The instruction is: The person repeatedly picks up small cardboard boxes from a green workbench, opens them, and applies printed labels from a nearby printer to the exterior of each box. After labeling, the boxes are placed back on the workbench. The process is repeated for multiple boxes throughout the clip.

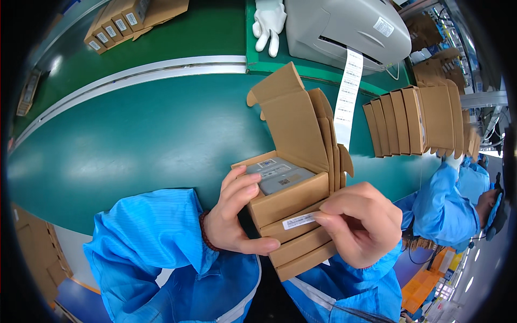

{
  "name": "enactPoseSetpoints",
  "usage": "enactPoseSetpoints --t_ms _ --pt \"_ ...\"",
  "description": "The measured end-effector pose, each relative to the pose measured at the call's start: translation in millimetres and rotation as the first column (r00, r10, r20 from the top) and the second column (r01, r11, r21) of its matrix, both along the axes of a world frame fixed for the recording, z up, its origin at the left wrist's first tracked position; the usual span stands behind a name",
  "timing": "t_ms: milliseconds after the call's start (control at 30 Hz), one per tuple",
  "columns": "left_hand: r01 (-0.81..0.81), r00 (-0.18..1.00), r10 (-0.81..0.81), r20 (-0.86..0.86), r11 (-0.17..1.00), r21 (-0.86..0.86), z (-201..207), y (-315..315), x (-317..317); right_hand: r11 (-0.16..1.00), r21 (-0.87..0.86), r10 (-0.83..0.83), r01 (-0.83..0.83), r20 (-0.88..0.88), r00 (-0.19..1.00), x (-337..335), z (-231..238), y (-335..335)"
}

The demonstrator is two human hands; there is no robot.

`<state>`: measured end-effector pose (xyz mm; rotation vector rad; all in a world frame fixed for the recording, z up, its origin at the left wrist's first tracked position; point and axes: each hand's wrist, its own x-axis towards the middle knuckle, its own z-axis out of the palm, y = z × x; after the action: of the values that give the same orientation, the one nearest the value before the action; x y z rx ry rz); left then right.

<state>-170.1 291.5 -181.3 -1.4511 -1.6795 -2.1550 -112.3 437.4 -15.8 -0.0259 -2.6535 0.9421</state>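
Note:
In front of me an open cardboard box (291,202) has its lid (288,121) raised. Inside lies a flat grey device (277,175) with labels on top. My left hand (229,215) grips the box's left side, fingers over the upper edge and thumb on the side facing me. Between the thumb and forefinger of my right hand (363,223) is the right end of a small white label (299,220), over the front of the stacked boxes; I cannot tell whether it touches the cardboard. More brown boxes (304,258) are stacked tightly against the open one, nearer me.
A grey label printer (347,32) at the back feeds out a long label strip (349,97). Beside it lies a white glove (269,24). Rows of boxes stand at right (401,121) and far left (118,24). A metal rail (161,67) crosses the green table. A person in blue (447,199) sits at right.

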Motion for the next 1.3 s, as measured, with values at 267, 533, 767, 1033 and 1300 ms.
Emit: enactPoseSetpoints --t_ms 267,533,767,1033,1300 --pt "0.021 1.0 -0.021 -0.001 0.999 -0.038 1 3 -2 0.982 0.179 -0.08 0.068 0.061 0.995 -4 -6 -3" --pt "0.021 0.998 -0.021 0.054 1.0 -0.001 -2 9 -1 0.963 0.269 -0.044 0.024 0.069 0.997 -6 -9 1" --pt "-0.008 0.996 0.006 -0.09 1.0 -0.025 0 13 -6 0.965 0.261 -0.026 0.013 0.049 0.998 -8 -13 8" --pt "0.017 0.999 -0.017 0.027 1.0 -0.006 -9 19 -3 0.96 0.28 -0.03 0.014 0.055 0.998 -11 -13 12" --pt "0.028 0.999 -0.027 0.024 1.0 -0.003 -18 21 -5 0.918 0.375 -0.121 0.127 -0.039 0.992 -17 -3 41"
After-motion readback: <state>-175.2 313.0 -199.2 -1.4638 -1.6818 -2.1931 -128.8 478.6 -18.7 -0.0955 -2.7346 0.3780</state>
